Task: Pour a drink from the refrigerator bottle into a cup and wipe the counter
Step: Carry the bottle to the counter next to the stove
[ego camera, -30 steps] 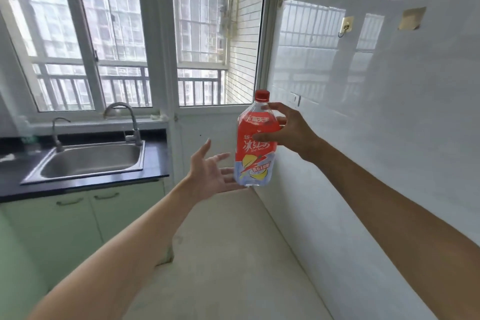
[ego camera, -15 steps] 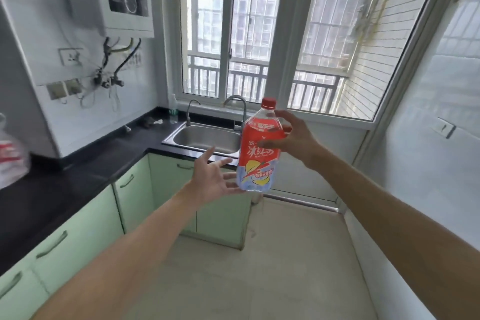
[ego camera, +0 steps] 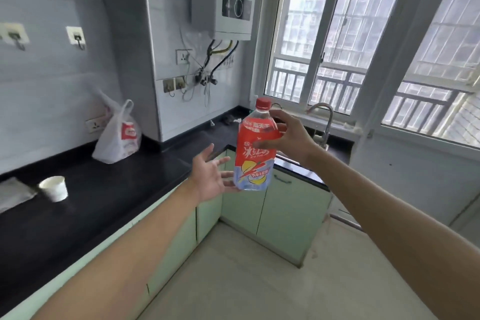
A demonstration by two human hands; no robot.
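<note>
My right hand [ego camera: 291, 138] grips a clear plastic bottle [ego camera: 255, 148] with a red label and a red cap, held upright in mid-air over the floor in front of me. My left hand [ego camera: 211, 176] is spread, palm up, just left of and under the bottle's base, its fingertips close to the base. A white paper cup [ego camera: 54, 188] stands upright on the black counter [ego camera: 109, 189] at the left. A grey cloth [ego camera: 13, 193] lies flat beside the cup, at the frame's left edge.
A white plastic bag [ego camera: 118, 136] stands on the counter against the wall. The counter turns a corner toward a sink with a curved tap [ego camera: 326, 122] under the windows. Green cabinets [ego camera: 283, 213] line the floor. A water heater [ego camera: 228, 0] hangs on the wall.
The view has swung left, from the sink and windows to the long counter, bringing the cup, cloth and bag into sight. Both hands and the bottle keep the same pose.
</note>
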